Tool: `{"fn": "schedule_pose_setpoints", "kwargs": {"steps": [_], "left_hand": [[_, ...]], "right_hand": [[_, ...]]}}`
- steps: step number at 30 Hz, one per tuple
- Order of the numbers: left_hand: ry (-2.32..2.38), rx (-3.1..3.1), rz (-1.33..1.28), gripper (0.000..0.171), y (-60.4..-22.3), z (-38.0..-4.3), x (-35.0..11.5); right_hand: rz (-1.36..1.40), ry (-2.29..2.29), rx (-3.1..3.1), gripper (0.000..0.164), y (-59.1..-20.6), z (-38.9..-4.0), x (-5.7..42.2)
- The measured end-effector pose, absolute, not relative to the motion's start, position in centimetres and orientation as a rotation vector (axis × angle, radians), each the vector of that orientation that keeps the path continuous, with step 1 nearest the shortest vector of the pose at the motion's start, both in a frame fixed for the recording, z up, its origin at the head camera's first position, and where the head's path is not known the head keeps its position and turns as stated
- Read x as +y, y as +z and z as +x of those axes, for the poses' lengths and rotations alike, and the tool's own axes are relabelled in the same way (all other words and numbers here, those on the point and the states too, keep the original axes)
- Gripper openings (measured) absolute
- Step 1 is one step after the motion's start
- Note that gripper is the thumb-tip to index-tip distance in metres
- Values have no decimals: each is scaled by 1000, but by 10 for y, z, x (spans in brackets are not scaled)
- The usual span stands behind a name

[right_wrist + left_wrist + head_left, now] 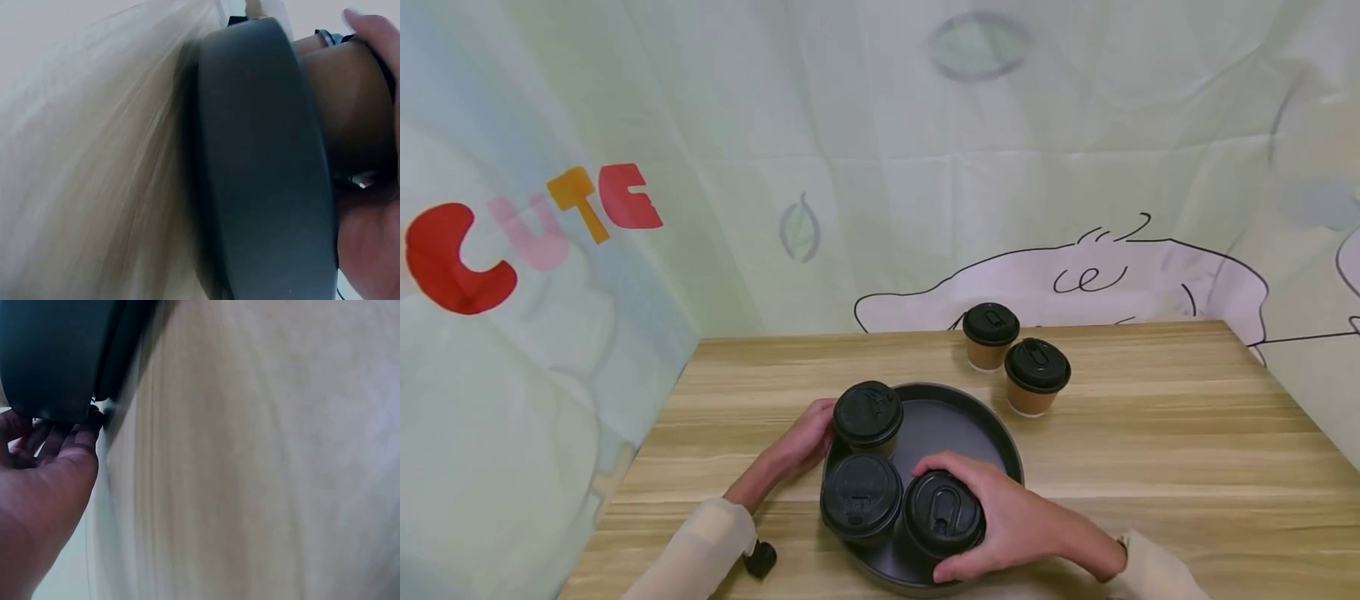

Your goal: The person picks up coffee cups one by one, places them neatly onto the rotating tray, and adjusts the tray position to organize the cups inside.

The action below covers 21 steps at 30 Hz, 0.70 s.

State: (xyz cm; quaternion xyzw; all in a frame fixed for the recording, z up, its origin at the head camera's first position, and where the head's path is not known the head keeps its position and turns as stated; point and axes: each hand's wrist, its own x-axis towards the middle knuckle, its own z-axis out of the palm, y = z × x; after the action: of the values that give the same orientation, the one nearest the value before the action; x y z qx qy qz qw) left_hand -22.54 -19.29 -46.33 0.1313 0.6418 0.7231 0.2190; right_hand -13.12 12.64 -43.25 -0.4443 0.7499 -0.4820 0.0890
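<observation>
Right hand (1009, 518) grips 1 lidded cup (944, 515) at the tray (943, 421); left hand's (809, 435) grip indeterminable; placing step judged underway, next requiring steady release.

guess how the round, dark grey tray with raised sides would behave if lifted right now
The round, dark grey tray with raised sides seems stiff, as its curved rim shows no sag. It may dip leftward, since two brown, black-lidded paper cups crowd its left side. Those cups could slide, because the tray's floor looks smooth.
</observation>
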Motion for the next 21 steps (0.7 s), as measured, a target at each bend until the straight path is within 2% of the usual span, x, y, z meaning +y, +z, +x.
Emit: {"fn": "schedule_pose_setpoints", "kwargs": {"steps": [4, 8, 17, 21], "left_hand": [[2010, 1768, 379, 39, -464, -224, -194], [2018, 1771, 385, 37, -463, -224, -193], [2014, 1791, 395, 38, -463, -224, -193], [2024, 1800, 381, 39, -463, -223, -193]], "right_hand": [[-1374, -1611, 2139, 90, -431, -137, 134], [-1363, -1757, 2210, 74, -429, -150, 147], [-1033, -1485, 2634, 59, -430, -185, 166], [-969, -1440, 2684, 61, -437, -200, 163]]}}
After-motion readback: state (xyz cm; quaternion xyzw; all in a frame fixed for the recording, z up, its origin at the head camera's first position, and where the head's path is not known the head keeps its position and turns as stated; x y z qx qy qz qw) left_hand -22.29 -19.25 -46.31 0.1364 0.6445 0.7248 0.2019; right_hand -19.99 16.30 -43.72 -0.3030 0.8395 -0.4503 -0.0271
